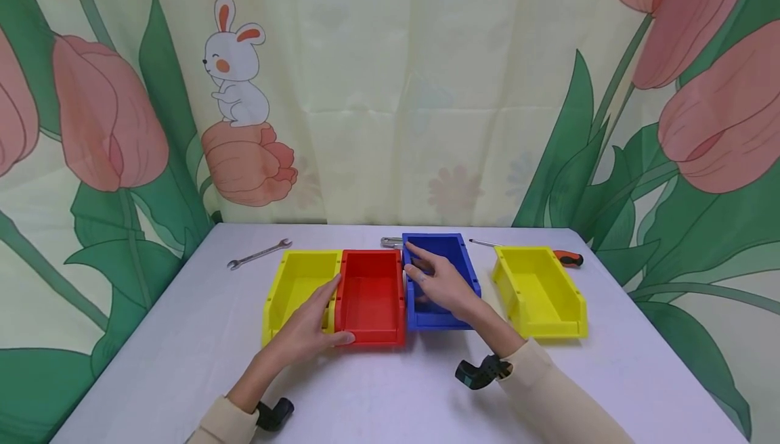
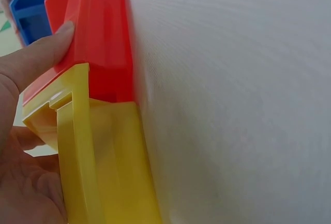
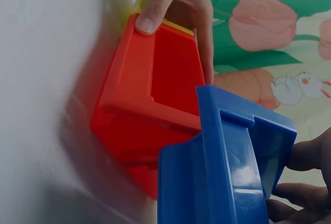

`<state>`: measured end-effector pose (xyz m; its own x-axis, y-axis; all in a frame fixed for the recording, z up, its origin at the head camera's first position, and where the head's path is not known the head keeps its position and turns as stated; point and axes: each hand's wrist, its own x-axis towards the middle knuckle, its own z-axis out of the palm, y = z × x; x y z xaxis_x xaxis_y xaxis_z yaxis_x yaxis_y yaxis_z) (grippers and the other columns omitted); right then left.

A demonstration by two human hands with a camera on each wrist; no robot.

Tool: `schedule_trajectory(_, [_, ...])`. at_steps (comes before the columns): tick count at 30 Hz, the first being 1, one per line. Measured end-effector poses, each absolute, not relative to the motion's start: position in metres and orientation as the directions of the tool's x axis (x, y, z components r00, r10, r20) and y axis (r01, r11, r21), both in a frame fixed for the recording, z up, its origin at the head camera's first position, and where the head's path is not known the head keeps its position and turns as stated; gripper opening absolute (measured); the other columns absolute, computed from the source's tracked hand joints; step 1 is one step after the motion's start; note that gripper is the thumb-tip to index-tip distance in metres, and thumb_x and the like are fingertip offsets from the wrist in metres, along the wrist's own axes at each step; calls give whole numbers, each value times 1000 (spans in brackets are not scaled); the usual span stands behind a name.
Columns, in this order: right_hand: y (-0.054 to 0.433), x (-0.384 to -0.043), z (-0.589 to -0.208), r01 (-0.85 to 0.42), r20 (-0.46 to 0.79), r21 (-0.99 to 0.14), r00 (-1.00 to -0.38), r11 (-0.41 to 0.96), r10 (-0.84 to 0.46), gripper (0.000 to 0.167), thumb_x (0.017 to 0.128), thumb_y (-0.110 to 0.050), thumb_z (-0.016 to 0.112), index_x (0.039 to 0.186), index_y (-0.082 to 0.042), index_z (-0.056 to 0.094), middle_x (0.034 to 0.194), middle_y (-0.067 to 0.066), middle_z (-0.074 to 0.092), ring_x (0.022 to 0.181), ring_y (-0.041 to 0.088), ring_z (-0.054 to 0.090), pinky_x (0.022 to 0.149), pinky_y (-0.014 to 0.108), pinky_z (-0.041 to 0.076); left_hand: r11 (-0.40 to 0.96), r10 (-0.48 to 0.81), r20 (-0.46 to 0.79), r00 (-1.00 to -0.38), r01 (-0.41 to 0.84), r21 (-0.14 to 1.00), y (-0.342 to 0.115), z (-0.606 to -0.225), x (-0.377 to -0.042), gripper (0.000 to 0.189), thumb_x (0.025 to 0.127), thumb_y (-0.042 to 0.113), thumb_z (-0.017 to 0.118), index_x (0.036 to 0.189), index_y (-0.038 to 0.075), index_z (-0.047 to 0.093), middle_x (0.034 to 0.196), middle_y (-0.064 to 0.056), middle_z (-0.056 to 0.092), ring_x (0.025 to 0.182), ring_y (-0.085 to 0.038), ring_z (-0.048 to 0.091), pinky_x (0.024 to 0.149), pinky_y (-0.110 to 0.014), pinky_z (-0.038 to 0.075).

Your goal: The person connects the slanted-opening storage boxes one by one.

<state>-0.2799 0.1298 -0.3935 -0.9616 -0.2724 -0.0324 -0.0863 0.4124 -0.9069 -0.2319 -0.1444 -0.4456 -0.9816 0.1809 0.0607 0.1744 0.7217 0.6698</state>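
Note:
My left hand (image 1: 311, 325) grips the red bin (image 1: 370, 336) near its front left corner. Its thumb lies on the red front rim, while the fingers reach along the wall beside the left yellow bin (image 1: 277, 295), which touches the red one. In the right wrist view the left thumb (image 3: 147, 23) shows on the red rim. My right hand (image 1: 445, 286) holds the blue bin (image 1: 441, 322) by its left wall, next to the red bin. Right fingers (image 3: 305, 154) curl over the blue wall in the right wrist view; the right thumb is hidden there.
Another yellow bin (image 1: 542, 295) stands apart at the right. Behind it lies a screwdriver with a red and black handle (image 1: 569, 258). A wrench (image 1: 258, 254) lies at the back left, and a metal tool (image 1: 391, 242) is partly hidden behind the blue bin. A printed curtain (image 1: 365, 92) hangs behind the white table (image 1: 201, 315).

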Motion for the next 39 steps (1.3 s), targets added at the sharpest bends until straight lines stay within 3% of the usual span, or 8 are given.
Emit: schedule_trajectory(39, [125,-277,-400,-121,-3,-888,-963,443,-269,61,110,-28,56,167,-29,34,166,18,47,145,44,56,91,46,66,715,162,42,-986,147,684,-145,-446,-232,117,77,21,96,170,26,25,170,-5,43,152,-33,46,101,-49,63])
